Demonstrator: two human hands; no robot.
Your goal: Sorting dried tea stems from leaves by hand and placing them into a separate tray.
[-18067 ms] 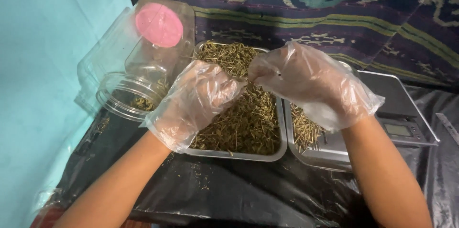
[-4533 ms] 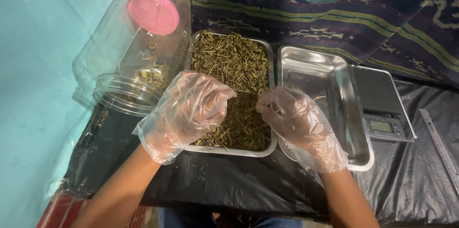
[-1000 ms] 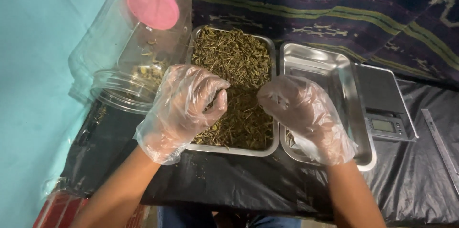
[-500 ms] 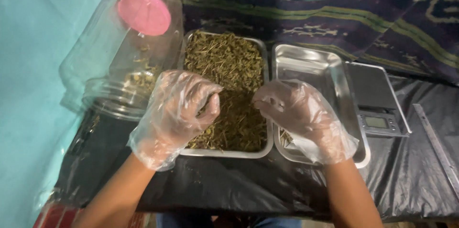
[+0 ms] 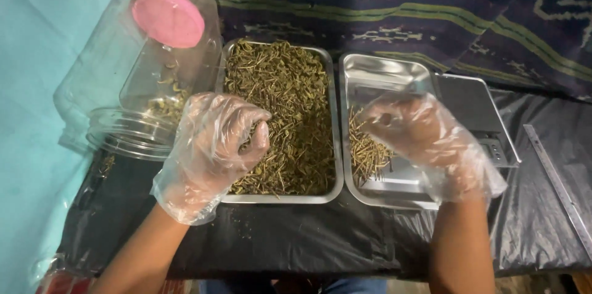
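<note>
Dried stems under curled left fingers

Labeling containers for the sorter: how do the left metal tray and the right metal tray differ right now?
The left tray is filled almost edge to edge with dried green-brown stems; the right tray is mostly bare metal, with one small pile by its left wall. The left hand curls over the left tray's near-left side; the right hand hangs over the right tray, which sits on a scale. Both are shiny rectangular steel, side by side.
</note>
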